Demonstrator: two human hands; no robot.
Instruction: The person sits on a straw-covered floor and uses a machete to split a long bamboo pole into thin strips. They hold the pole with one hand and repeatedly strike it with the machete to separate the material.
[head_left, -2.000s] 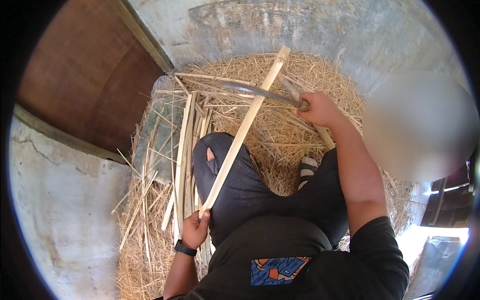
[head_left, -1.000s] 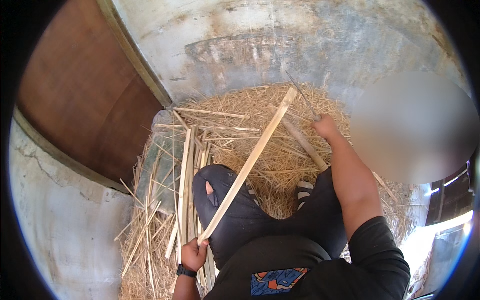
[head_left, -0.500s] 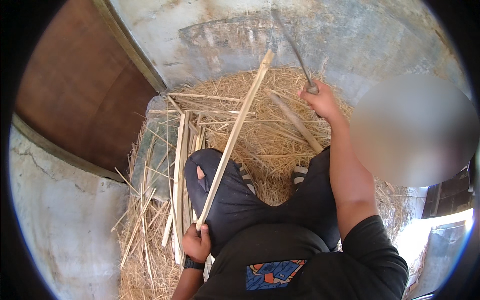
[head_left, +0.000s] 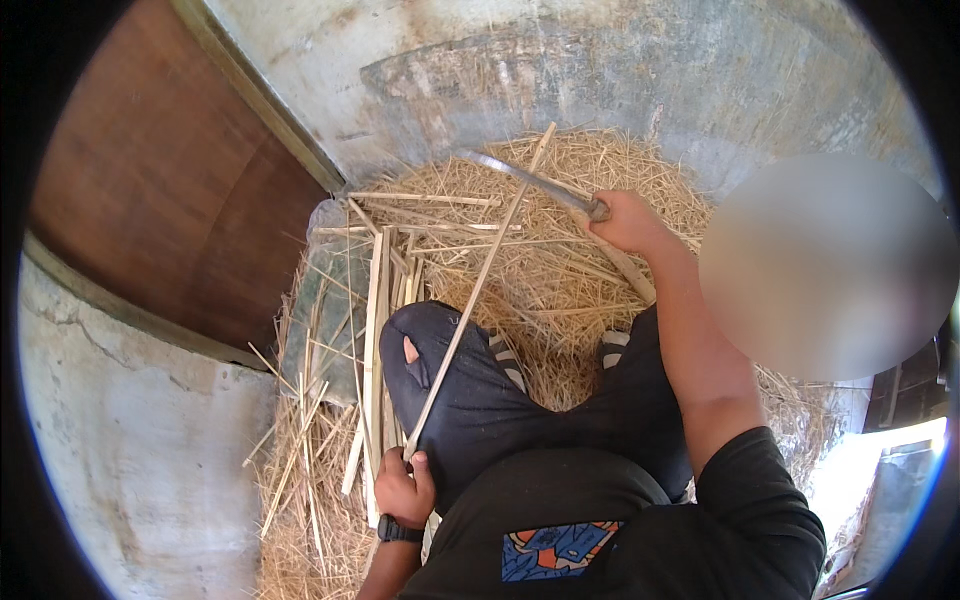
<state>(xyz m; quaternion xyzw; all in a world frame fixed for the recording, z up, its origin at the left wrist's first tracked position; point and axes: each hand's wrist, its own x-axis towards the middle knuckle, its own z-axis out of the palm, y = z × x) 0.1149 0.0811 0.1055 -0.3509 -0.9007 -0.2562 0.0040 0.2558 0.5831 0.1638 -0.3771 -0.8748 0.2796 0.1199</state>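
My left hand (head_left: 404,490), wearing a dark wristwatch, is closed on the near end of a long, pale bamboo strip (head_left: 470,315). The strip slants up and away across my left knee, its far end above the straw. In my right hand (head_left: 628,222) is the handle of a machete (head_left: 545,184), its long, slightly curved blade pointing left. The blade crosses the strip near its far end; whether they touch, I cannot tell. Beside my left knee lie several split bamboo strips (head_left: 376,330), close to my left hand.
Loose straw (head_left: 560,345) covers the floor around my feet. A thicker pole (head_left: 630,272) lies beyond my right knee. At left are a grey-green slab (head_left: 335,268) and scattered thin slivers (head_left: 312,420). A weathered wall (head_left: 600,80) and a brown door panel (head_left: 180,180) enclose the spot.
The machete has swung down from pointing up and away to lying leftward across the strip. The strip's far end has dropped slightly and its narrower side now shows.
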